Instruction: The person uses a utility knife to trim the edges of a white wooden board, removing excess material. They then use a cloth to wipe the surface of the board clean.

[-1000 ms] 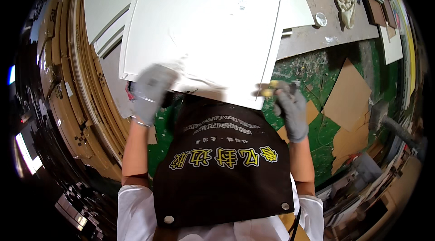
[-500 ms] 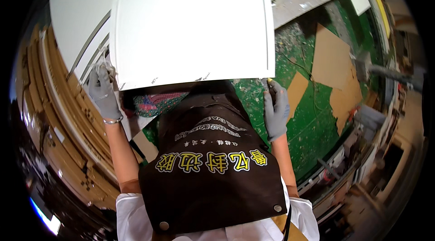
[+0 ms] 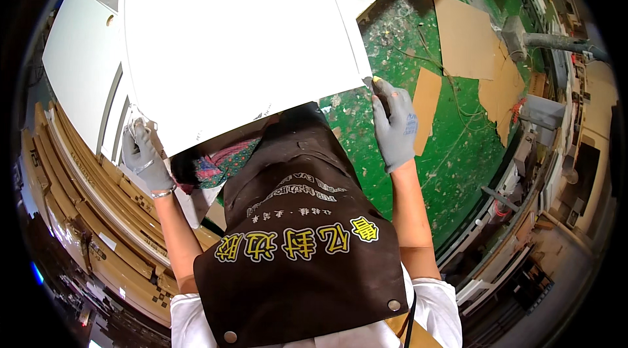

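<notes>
One large white panel [image 3: 239,40] is seen at 11 o'clock, cut off by the top of the view, with its near edge turned toward the body. Two grey gloves are worn, one on each hand. At 9 o'clock, one whitish wad [image 3: 139,116] is gripped by the curled fingers of the left hand [image 3: 145,157], beside the panel's near left corner. Between 2 and 3 o'clock, the near right corner is met by the bent fingers of the right hand [image 3: 395,123]; whether anything is gripped there cannot be told. One patterned cloth [image 3: 224,165] is partly covered by the panel, toward 9 o'clock. Three pieces of cardboard [image 3: 464,37] are spread between 2 and 3 o'clock on the green floor [image 3: 451,171]. Brown boards [image 3: 98,210], too crowded to be counted, are stacked at 8 o'clock. One dark apron [image 3: 297,295] with two metal studs [image 3: 230,337] is shown at 6 o'clock.
</notes>
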Motion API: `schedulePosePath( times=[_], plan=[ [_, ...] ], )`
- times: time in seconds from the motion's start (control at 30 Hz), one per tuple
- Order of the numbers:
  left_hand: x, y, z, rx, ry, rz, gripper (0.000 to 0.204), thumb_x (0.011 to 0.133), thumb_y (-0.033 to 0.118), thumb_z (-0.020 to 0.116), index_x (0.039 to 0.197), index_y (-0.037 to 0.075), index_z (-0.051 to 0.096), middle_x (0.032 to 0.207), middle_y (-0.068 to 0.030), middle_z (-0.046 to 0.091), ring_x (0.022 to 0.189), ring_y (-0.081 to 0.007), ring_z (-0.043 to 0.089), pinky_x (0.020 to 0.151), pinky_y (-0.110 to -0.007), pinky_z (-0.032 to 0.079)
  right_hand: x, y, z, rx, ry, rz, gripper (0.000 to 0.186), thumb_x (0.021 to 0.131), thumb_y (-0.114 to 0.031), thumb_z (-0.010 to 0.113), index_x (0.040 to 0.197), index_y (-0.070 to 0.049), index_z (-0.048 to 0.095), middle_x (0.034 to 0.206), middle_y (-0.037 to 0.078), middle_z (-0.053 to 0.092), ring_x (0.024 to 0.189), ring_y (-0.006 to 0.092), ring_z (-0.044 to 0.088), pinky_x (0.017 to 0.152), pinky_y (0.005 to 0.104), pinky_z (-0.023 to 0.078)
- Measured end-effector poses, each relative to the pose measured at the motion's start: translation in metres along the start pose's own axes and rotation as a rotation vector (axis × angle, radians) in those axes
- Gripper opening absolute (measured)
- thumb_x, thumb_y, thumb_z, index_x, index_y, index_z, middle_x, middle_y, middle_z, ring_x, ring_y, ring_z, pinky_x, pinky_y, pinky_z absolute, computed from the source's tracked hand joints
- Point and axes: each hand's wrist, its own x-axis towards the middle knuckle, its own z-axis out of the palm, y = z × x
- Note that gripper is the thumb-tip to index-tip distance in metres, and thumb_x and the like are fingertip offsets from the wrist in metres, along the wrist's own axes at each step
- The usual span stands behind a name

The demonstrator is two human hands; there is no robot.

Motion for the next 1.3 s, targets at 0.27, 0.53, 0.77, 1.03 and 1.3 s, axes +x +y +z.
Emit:
schedulePosePath(
  times=[0.27, 0.53, 0.77, 1.03, 1.3],
  plan=[
    [-0.002, 0.012, 0.001, 0.242, -0.045, 0.121, 0.020, 0.096, 0.015, 0.057, 0.097, -0.004, 0.065, 0.077, 0.0006, 0.056, 0.070, -0.0045, 0.048, 0.065, -0.020, 0.043, -0.002, -0.027, 0.016, 0.064, -0.088, -0.074, 0.027, 0.084, -0.008, 0.063, 0.111, -0.010, 0.063, 0.093, 0.011, 0.063, 0.085, 0.0280, 0.061, 0.071, 0.0361, 0.049],
    [-0.002, 0.015, 0.002, 0.314, -0.053, 0.125, 0.022, 0.097, 0.016, 0.055, 0.098, -0.004, 0.066, 0.078, 0.0010, 0.057, 0.072, -0.0049, 0.048, 0.065, -0.020, 0.041, -0.011, -0.076, 0.041, 0.045, -0.195, -0.215, 0.027, 0.085, -0.010, 0.061, 0.111, -0.014, 0.063, 0.085, 0.006, 0.059, 0.077, 0.0242, 0.060, 0.063, 0.0346, 0.048],
    [-0.005, 0.018, 0.000, 0.343, -0.057, 0.099, 0.024, 0.097, 0.017, 0.056, 0.098, -0.004, 0.065, 0.080, -0.0001, 0.058, 0.074, -0.0059, 0.049, 0.067, -0.021, 0.042, -0.015, -0.089, 0.045, 0.073, -0.218, -0.125, 0.029, 0.083, -0.005, 0.064, 0.111, -0.009, 0.063, 0.093, 0.012, 0.063, 0.085, 0.0275, 0.063, 0.069, 0.0355, 0.050],
    [-0.004, 0.015, 0.001, 0.302, -0.062, 0.132, 0.021, 0.097, 0.016, 0.056, 0.097, -0.004, 0.065, 0.077, 0.0013, 0.055, 0.071, -0.0059, 0.046, 0.065, -0.022, 0.040, -0.013, -0.098, 0.049, 0.043, -0.239, -0.179, 0.029, 0.081, -0.003, 0.063, 0.110, -0.007, 0.063, 0.094, 0.012, 0.064, 0.085, 0.0288, 0.062, 0.071, 0.0358, 0.050],
    [-0.003, 0.006, 0.000, 0.258, -0.059, 0.131, 0.019, 0.097, 0.015, 0.057, 0.093, -0.002, 0.064, 0.077, 0.0016, 0.054, 0.068, -0.0045, 0.045, 0.062, -0.019, 0.039, -0.014, -0.100, 0.059, 0.128, -0.213, -0.179, 0.025, 0.085, -0.007, 0.060, 0.110, -0.008, 0.063, 0.091, 0.012, 0.064, 0.083, 0.0284, 0.061, 0.069, 0.0363, 0.050]
  ],
)
